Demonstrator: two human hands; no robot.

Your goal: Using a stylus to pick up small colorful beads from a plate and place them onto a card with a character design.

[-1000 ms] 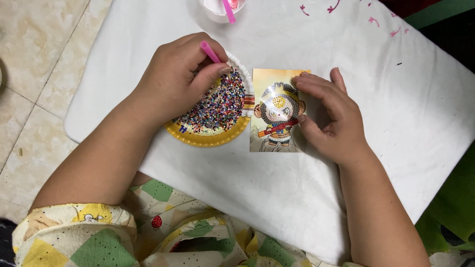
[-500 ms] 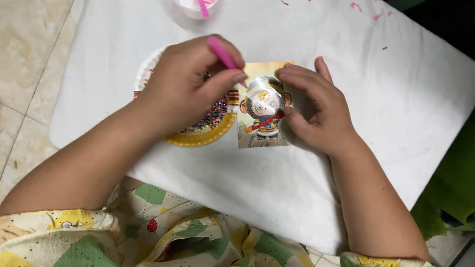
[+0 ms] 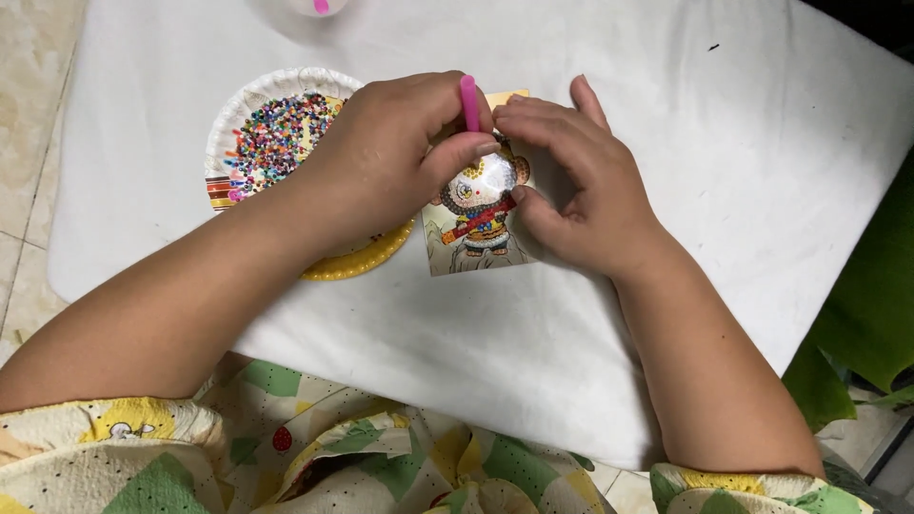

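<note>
My left hand (image 3: 395, 157) grips a pink pen-like stick (image 3: 469, 102), its tip hidden over a small picture card (image 3: 476, 224) showing a cartoon figure. My right hand (image 3: 571, 176) rests on the card's right side, with thumb and fingers pinching at its edge and top. Left of the card sits a paper plate (image 3: 249, 100) with a yellow rim, filled with several tiny colourful beads (image 3: 276, 133); my left wrist lies over the plate's lower part.
Everything lies on a white cloth-covered table (image 3: 724, 190). A small white container with a pink item (image 3: 319, 6) peeks in at the top edge. Tiled floor (image 3: 29, 114) lies to the left, green leaves (image 3: 862, 324) at the right.
My left hand left the bead plate and carried the pink stick rightward onto the card. My right hand stayed on the card. The view shifted, so all sits lower in frame.
</note>
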